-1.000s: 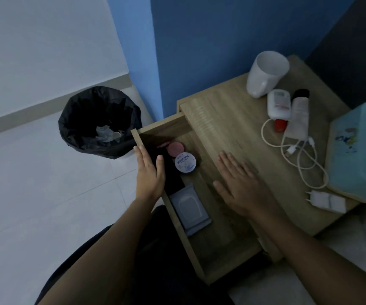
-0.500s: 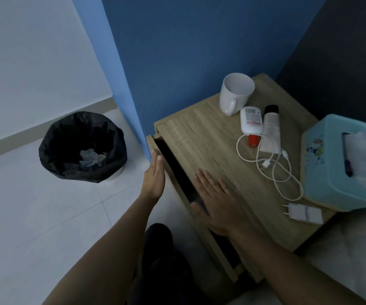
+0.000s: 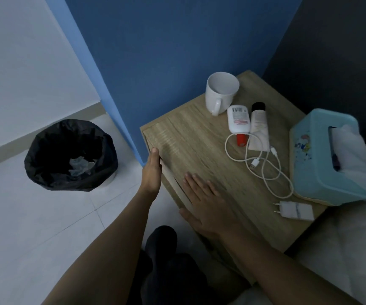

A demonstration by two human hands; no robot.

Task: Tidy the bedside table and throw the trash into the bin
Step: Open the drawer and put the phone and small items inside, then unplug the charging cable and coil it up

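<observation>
**Wood-grain bedside table: both hands flat, nothing held**

Light wood-grain bedside table [image 3: 199, 150] stands in the corner against the blue wall. The left hand [image 3: 152, 172] has straight fingers and lies flat against the pale wooden drawer front [image 3: 173, 181], which sits nearly flush with the table's side. The right hand [image 3: 204, 203] rests palm down on the top near that same edge, fingers spread and gripping nothing.

On the top, at the back, stands a white ceramic mug [image 3: 221, 95]. Just beside it lie a white plastic bottle with a red cap [image 3: 238, 119] and a pale tube with a black cap [image 3: 259, 124], touching side by side. A looped white charging cable [image 3: 265, 170] runs from them to a white plug adapter [image 3: 294, 211] at the front edge. A turquoise tissue box [image 3: 309, 164] occupies the right side.

The round bin with a black liner [image 3: 34, 150] stands on the white tiled floor, apart from the table, with crumpled pale trash [image 3: 79, 166] inside.
</observation>
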